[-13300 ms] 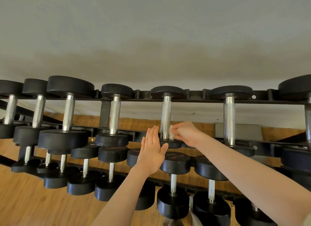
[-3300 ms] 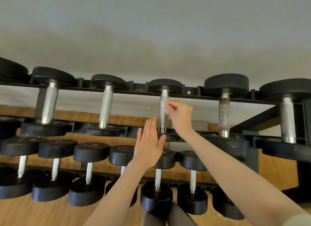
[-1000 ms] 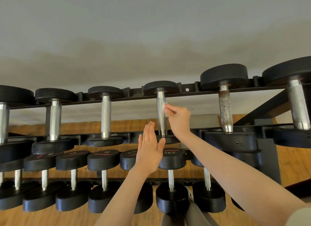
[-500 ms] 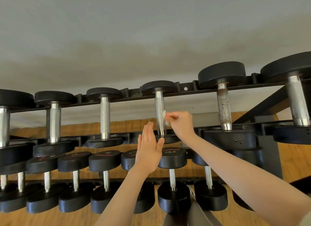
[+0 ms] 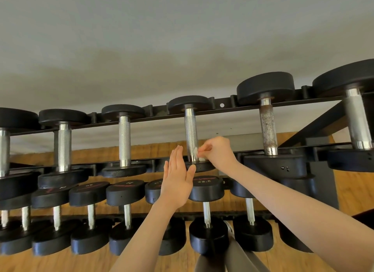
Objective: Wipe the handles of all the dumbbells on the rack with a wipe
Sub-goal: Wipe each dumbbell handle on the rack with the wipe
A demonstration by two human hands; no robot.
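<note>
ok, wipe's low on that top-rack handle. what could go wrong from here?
1. The wipe is a tiny wad pinched in the right hand fingers; it could slip out or skip part of the handle.
2. The rusty handle next door may shred or foul the wad.
3. The left hand is flat and open, holding nothing, so a nudged dumbbell could shift on the rack.

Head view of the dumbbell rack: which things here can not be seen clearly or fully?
- Wipe: mostly hidden inside the right hand; only a small white bit shows.
- Label on the lower dumbbell: covered by the left hand.
- Leftmost top-row dumbbell: cut off by the left edge.
- Lower-row labels: too small and blurred to read.
</note>
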